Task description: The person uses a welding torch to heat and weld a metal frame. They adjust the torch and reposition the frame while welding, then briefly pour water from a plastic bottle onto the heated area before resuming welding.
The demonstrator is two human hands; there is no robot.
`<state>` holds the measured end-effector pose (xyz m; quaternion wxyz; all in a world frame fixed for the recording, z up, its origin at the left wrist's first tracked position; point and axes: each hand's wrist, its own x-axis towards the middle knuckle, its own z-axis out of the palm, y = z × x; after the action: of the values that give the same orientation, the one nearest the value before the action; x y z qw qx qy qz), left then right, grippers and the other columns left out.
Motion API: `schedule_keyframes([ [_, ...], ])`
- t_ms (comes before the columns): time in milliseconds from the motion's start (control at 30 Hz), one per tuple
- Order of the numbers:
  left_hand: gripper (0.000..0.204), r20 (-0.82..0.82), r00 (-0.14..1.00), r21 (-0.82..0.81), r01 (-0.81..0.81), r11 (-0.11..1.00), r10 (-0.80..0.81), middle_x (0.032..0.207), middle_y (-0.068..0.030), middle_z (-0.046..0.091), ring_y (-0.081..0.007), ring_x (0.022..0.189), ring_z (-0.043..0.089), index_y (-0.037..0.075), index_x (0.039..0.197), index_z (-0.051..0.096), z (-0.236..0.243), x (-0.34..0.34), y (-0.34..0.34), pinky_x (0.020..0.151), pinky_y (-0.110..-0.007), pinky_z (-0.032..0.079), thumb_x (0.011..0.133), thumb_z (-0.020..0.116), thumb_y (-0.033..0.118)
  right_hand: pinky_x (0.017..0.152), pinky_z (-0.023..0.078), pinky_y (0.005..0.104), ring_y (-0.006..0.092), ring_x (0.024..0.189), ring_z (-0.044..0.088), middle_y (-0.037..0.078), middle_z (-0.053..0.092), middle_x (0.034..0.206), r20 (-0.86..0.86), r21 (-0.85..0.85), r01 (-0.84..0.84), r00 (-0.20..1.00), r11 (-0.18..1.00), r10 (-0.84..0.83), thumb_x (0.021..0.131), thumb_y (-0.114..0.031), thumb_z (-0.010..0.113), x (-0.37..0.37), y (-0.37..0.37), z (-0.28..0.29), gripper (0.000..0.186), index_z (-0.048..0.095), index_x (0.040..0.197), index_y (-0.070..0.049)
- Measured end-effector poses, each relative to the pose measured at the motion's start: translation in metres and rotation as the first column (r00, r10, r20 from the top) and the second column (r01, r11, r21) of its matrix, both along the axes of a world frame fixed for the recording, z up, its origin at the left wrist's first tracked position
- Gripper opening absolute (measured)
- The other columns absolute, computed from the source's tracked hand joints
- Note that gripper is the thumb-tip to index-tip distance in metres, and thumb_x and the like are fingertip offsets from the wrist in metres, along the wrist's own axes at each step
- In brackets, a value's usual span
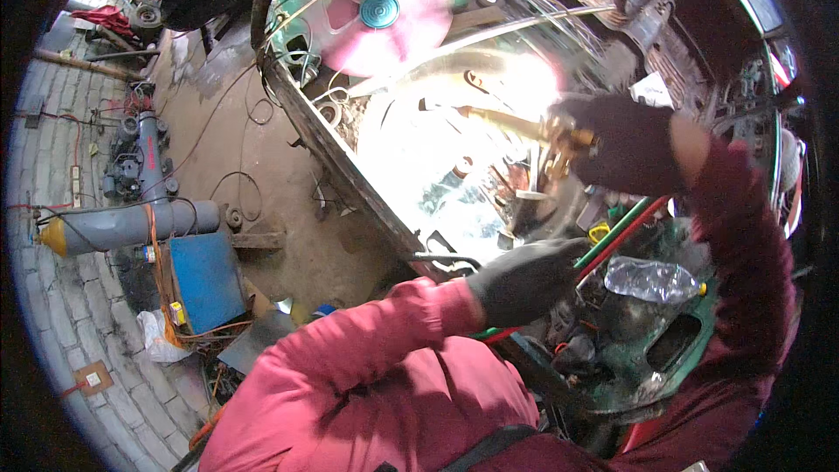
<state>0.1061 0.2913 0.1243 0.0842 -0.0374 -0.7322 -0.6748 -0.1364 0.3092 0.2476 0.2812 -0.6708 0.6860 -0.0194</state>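
Torch (511, 124) hangs over the car body (348, 173), my right grip (625, 142) closed round it; my left grip (529, 284) covers the hoses (627, 232), closure hidden. I'm seemingly positioning it; next calls for steady aim.

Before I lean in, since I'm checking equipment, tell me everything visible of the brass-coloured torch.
The torch looks metallic: a slim brass-coloured tube points left and slightly upward in the picture; blurred, knob-like fittings sit beside the gloved right hand gripping it. Glare surrounds its front end, so I cannot tell if it is lit.
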Motion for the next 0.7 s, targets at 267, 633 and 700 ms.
schedule_keyframes([
  [267, 0.031, -0.011, 0.448, -0.497, -0.778, 0.384, 0.894, 0.134, -0.0135, 0.070, -0.0209, 0.120, 0.066, -0.001, 0.135, 0.065, -0.050, 0.106, -0.204, 0.106, -0.035, 0.051, 0.110, 0.051, 0.011, 0.081, 0.057, 0.0510, 0.0450, 0.093, 0.073, 0.028, 0.072, 0.103, 0.456, 0.063, 0.415, 0.797, 0.908, -0.396, 0.096, -0.020, 0.067, 0.060, 0.037, -0.203, 0.060, 0.044, 0.149, -0.007],
  [633, 0.061, -0.045, -0.073, -0.442, -0.893, -0.085, 0.996, 0.144, -0.0306, 0.062, -0.0385, 0.131, 0.064, -0.011, 0.143, 0.055, -0.142, 0.081, -0.416, 0.112, -0.041, 0.048, 0.105, 0.061, 0.035, 0.088, 0.056, 0.0539, 0.0486, 0.104, 0.070, 0.029, 0.072, 0.106, 0.465, 0.171, 0.647, 0.611, 0.743, -0.640, 0.088, -0.015, 0.067, 0.153, -0.004, -0.241, 0.053, 0.051, 0.139, -0.011],
  [700, 0.061, -0.192, -0.073, -0.582, -0.795, -0.173, 0.979, 0.139, -0.0323, 0.065, -0.0403, 0.128, 0.066, -0.010, 0.145, 0.055, -0.159, 0.088, -0.443, 0.106, -0.043, 0.052, 0.105, 0.057, 0.036, 0.088, 0.056, 0.0528, 0.0478, 0.103, 0.070, 0.028, 0.072, 0.108, 0.467, 0.218, 0.626, 0.606, 0.748, -0.644, 0.089, -0.018, 0.069, 0.160, -0.024, -0.236, 0.052, 0.053, 0.139, -0.010],
])
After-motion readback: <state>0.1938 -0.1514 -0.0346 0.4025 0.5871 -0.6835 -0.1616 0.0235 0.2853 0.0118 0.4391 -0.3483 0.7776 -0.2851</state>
